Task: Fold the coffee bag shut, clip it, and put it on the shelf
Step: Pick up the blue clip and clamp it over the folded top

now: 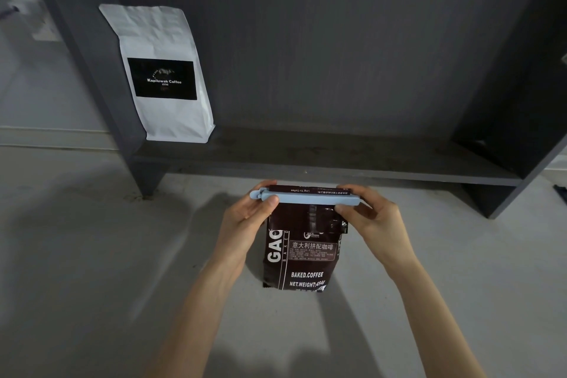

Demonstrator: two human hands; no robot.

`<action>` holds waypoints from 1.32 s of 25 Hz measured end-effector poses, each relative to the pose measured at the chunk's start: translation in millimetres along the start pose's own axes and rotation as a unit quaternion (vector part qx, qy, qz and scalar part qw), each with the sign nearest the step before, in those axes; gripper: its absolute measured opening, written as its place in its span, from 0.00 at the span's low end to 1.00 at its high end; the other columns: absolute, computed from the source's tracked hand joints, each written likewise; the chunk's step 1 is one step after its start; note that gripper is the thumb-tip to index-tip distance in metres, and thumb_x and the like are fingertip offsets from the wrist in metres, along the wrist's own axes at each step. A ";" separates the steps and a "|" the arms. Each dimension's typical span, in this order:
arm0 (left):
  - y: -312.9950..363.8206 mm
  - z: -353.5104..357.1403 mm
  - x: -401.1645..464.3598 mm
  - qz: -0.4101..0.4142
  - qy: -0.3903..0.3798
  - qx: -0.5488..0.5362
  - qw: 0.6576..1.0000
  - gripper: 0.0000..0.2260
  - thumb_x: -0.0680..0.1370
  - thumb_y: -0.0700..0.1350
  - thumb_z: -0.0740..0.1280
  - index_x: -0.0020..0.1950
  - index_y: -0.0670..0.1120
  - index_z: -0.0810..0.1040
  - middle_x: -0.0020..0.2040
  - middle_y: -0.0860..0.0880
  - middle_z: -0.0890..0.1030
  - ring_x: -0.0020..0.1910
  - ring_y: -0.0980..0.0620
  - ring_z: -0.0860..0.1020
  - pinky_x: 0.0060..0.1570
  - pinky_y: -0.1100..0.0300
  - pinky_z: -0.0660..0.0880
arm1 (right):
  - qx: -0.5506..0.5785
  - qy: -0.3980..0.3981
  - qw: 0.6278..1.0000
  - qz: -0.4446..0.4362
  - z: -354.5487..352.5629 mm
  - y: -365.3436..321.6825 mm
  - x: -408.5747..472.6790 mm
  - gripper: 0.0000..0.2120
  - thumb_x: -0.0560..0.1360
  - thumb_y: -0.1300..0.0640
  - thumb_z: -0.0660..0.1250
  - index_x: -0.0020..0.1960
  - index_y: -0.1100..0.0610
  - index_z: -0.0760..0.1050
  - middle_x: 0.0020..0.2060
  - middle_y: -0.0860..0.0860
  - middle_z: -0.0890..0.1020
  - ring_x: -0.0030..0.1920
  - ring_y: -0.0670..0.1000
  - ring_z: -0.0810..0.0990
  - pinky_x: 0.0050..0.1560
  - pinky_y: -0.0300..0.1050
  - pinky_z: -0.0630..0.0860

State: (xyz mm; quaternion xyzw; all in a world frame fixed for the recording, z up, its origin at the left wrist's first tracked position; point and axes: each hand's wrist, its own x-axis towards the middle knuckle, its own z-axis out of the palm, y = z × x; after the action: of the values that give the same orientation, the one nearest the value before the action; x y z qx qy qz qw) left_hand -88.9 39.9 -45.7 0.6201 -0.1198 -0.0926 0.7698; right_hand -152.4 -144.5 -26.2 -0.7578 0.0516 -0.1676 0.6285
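Note:
A dark brown coffee bag (pixel 300 258) with white lettering stands on the pale floor in front of the shelf. Its top is folded over, and a long light-blue clip (pixel 306 198) lies across the fold. My left hand (pixel 248 218) pinches the clip's hinged left end, thumb in front. My right hand (pixel 368 215) pinches the right end of the clip and the bag's top corner. The dark grey shelf board (pixel 322 159) runs just beyond the bag.
A white coffee bag (pixel 162 74) with a black label stands at the shelf's left end against the side panel (pixel 82 49). The right side panel (pixel 527 120) closes off the other end. Pale floor (pixel 92 255) surrounds the bag.

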 end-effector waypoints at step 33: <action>-3.8 1.0 -2.1 0.074 0.008 0.073 0.995 0.10 0.75 0.45 0.61 0.52 0.56 0.77 0.47 0.61 0.82 0.50 0.65 0.78 0.51 0.73 0.73 | -0.033 0.068 0.997 -0.006 9.0 11.0 1.3 0.10 0.71 0.59 0.67 0.50 0.47 0.74 0.45 0.55 0.82 0.46 0.50 0.81 0.38 0.30 0.78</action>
State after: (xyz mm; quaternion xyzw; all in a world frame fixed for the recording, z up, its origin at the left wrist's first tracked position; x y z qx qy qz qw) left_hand -91.2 38.8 -49.4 0.6646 -0.1656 -0.0212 0.7283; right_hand -146.9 -138.7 -37.9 -0.7651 0.0951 -0.2214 0.5971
